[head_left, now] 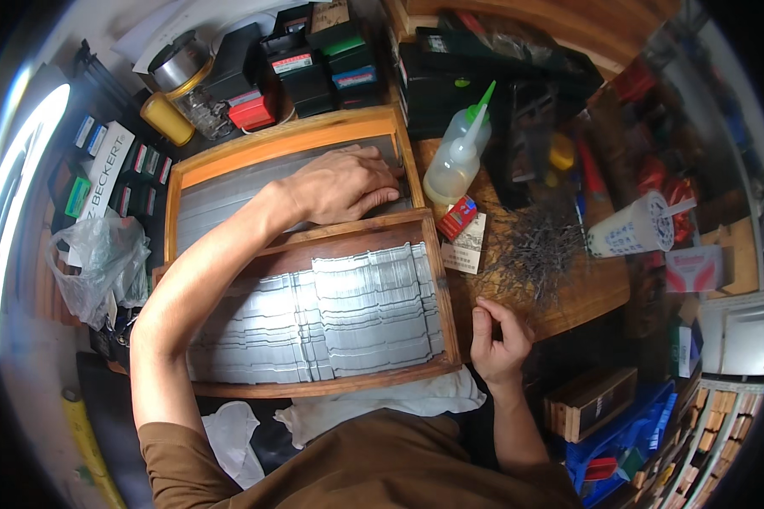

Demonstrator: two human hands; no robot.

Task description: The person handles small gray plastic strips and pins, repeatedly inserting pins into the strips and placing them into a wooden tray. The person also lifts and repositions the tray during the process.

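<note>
Two wooden trays stand one behind the other in front of me. Tightly packed rows of thin silvery metal pieces (369, 314) fill the near tray (450, 297). The far tray (293, 142) holds darker grey rows. Across the near tray reaches my left arm, and my left hand (339, 182) rests over the right part of the far tray, fingers curled and their tips hidden. My right hand (502, 343) is by the table's front edge, thumb and forefinger brought together; whatever is between them is too small to make out. Beyond it lies a heap of thin dark metal pieces (539, 254).
A squeeze bottle (458, 161) with a green tip, a small red box (457, 218) and a printed card (467, 246) are right of the trays. A drink cup with a straw (632, 227) stands farther right. Small boxes (301, 81) line the back; a plastic bag (102, 263) sits left.
</note>
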